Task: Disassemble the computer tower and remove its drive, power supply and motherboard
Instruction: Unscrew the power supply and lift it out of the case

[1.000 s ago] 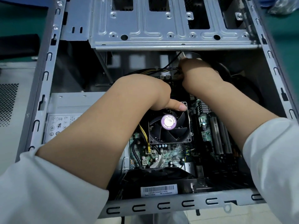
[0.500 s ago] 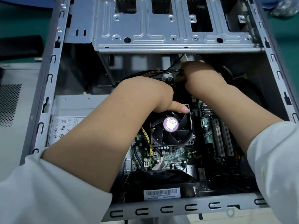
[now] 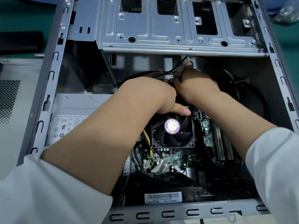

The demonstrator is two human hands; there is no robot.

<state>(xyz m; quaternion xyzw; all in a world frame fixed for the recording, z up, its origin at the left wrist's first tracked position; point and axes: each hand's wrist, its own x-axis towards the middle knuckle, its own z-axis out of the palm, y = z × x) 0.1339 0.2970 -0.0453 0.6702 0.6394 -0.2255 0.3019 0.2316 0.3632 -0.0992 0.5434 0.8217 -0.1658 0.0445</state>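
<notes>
I look into the open grey sheet-metal computer tower [image 3: 53,81]. At left sits its boxy silver power supply [image 3: 68,120]; my left hand [image 3: 150,94] presses a thumb on the black square fan [image 3: 172,131] over the green motherboard [image 3: 174,157]. My right hand [image 3: 195,81] pinches a bundle of black and yellow wires [image 3: 161,73].

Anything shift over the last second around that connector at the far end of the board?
Barely. The right hand stays on the cable bundle at the far edge of the motherboard; the plug looks unmoved. The left hand stays put, thumb on the fan frame. Only the camera drifted.
</notes>
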